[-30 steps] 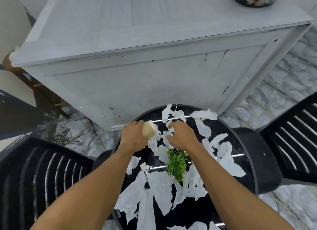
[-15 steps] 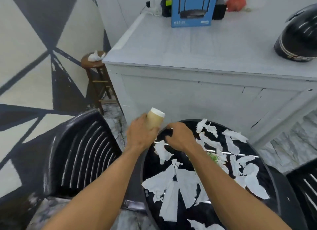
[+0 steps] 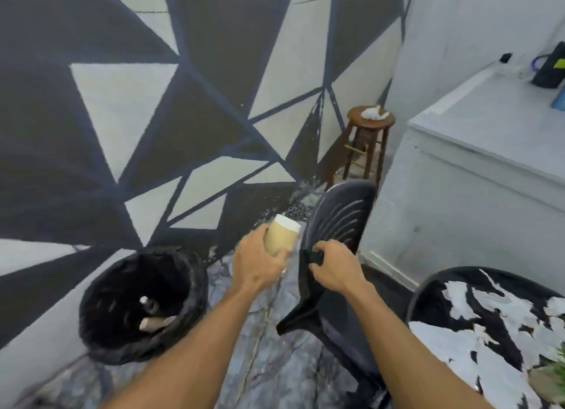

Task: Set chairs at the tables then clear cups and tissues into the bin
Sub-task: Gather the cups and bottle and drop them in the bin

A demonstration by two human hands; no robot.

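My left hand (image 3: 258, 266) grips a tan paper cup (image 3: 279, 237) with a white rim, held upright in the air above the floor. Down to its left stands a bin (image 3: 191, 289) lined with a black bag, with a few cups (image 3: 156, 321) inside. My right hand (image 3: 336, 269) has its fingers curled at the left edge of a black plastic chair (image 3: 336, 219) and seems to grip that edge. A crumpled white tissue (image 3: 374, 113) lies on a brown wooden stool (image 3: 357, 122) in the corner.
The round black table (image 3: 440, 304) with white patches sits at the lower right, a green plant (image 3: 559, 363) at its edge. A white counter (image 3: 489, 127) with a dark bag fills the right. A black-and-white patterned wall stands behind the bin. The floor is marbled stone.
My view has swung left from the table to the bin and wall. My left hand lifted the cup off the table and carried it leftward. My right hand left the tabletop for the chair.
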